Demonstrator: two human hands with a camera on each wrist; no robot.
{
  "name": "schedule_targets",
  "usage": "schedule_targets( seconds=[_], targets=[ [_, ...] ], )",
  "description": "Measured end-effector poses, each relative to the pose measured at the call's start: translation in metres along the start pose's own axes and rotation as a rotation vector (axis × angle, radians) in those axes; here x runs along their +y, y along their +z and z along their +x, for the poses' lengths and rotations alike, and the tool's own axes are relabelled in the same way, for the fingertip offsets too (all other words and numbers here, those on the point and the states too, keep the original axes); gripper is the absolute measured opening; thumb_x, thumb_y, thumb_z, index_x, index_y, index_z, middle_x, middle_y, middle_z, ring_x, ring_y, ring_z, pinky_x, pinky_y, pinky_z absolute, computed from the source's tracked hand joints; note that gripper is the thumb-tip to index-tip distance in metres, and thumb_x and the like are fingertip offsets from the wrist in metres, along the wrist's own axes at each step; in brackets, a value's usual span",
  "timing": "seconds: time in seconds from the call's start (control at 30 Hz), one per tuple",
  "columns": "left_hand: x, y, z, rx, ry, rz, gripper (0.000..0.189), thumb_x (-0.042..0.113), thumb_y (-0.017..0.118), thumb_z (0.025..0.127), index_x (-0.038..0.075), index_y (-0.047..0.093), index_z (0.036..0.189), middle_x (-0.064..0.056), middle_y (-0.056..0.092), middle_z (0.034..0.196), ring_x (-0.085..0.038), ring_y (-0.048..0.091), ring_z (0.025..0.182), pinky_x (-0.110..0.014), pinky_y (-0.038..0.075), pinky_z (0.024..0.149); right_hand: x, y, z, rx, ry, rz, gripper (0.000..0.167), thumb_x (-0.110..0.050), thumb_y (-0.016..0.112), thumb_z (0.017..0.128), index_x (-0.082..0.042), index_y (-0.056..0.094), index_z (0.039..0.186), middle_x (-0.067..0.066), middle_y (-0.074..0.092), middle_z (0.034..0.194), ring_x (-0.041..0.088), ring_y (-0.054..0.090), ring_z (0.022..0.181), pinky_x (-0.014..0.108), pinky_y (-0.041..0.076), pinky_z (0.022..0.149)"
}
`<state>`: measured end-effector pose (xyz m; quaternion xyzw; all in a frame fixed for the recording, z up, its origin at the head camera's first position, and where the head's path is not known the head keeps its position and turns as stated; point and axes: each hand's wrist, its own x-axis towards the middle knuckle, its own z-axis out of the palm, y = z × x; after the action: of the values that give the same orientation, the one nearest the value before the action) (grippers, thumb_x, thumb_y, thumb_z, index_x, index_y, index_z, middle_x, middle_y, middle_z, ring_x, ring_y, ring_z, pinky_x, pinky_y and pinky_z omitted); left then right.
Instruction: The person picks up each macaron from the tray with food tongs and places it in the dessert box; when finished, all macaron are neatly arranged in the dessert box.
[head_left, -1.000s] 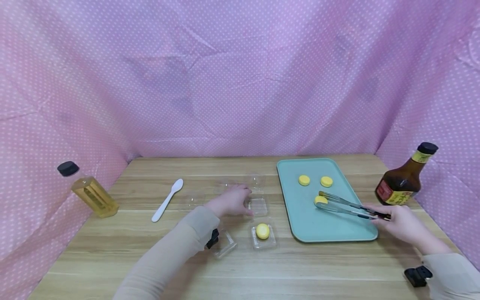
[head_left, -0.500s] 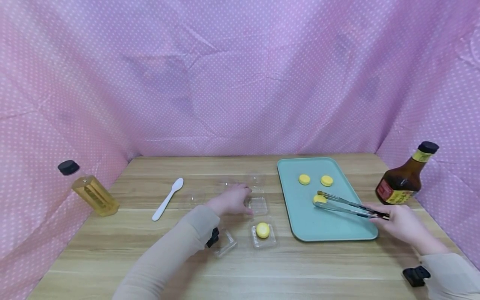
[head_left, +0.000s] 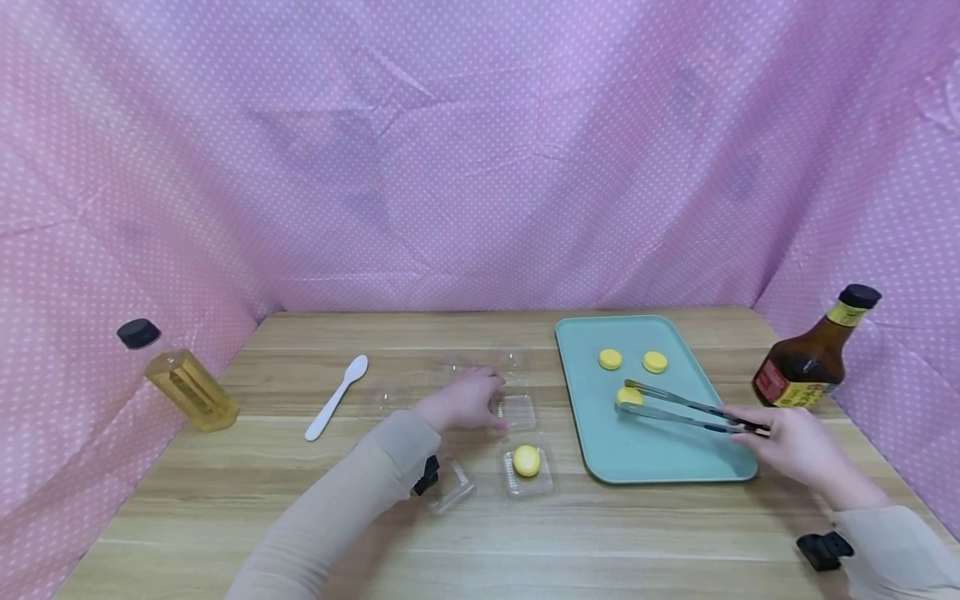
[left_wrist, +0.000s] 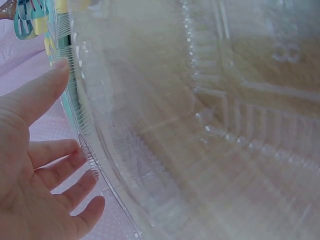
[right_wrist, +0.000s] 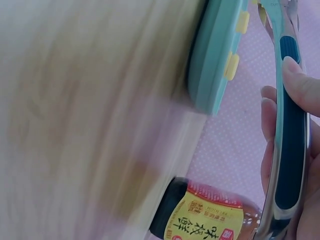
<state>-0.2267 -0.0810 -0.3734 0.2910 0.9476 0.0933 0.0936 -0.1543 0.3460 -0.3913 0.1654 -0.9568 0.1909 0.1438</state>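
Note:
My right hand grips metal tongs with dark handle inlays, thumb on one arm in the right wrist view. The tips of the tongs stand on either side of a small yellow round piece, like a macaron, over the green tray. Two more yellow rounds lie farther back on it. At the middle of the table my left hand is spread, thumb and fingertips at the edge of a lidded clear plastic box, lid folded open. Nearer, another clear box holds one yellow round.
More clear plastic boxes lie around the left forearm. A white spoon is at the left, with a bottle of amber liquid beyond it. A brown sauce bottle stands right of the tray. Pink dotted cloth hangs behind.
The right hand and tongs have shifted slightly left across the tray, and the yellow round between the tips has moved left with them. The left hand has stayed in place.

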Motion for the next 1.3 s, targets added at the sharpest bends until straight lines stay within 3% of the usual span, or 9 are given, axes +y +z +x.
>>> schedule_targets(
  seconds=[0.53,0.73,0.97,1.3],
  targets=[
    [0.0,0.002,-0.001,-0.008,0.004,-0.084,0.072,0.036,0.076,0.077,-0.002,0.049,0.133,-0.017,0.046,0.141,-0.032,0.036,0.136,-0.048,0.017,0.118,-0.019,0.002,0.007,-0.019,0.032,0.011,0.038,-0.01,0.078,0.074,-0.006,0.071,0.111,-0.005,0.061,0.064,-0.005,0.017,0.041,0.019,0.025,0.035],
    [0.001,0.002,-0.001,-0.008,-0.003,-0.102,0.073,0.035,0.077,0.077,-0.001,0.049,0.134,-0.017,0.045,0.143,-0.034,0.035,0.136,-0.048,0.018,0.118,-0.031,0.006,0.015,0.005,-0.028,0.051,0.038,-0.007,0.079,0.072,-0.007,0.072,0.11,-0.008,0.06,0.064,-0.005,0.016,0.044,0.016,0.023,0.036],
    [-0.001,0.004,0.001,0.004,0.0,-0.078,0.074,0.038,0.077,0.076,-0.001,0.05,0.133,-0.015,0.048,0.14,-0.033,0.038,0.134,-0.048,0.019,0.118,-0.048,0.014,0.027,0.076,-0.173,0.073,0.038,-0.002,0.08,0.068,-0.006,0.073,0.106,0.002,0.071,0.075,-0.009,0.021,0.045,0.013,0.025,0.036],
    [-0.004,0.004,0.001,0.004,0.019,-0.088,0.073,0.037,0.077,0.076,-0.002,0.05,0.133,-0.016,0.047,0.141,-0.031,0.035,0.137,-0.048,0.015,0.119,-0.068,0.027,0.044,0.047,-0.197,0.078,0.037,-0.005,0.081,0.069,-0.01,0.074,0.105,-0.004,0.069,0.073,-0.006,0.034,0.051,0.017,0.032,0.042]
  ],
)
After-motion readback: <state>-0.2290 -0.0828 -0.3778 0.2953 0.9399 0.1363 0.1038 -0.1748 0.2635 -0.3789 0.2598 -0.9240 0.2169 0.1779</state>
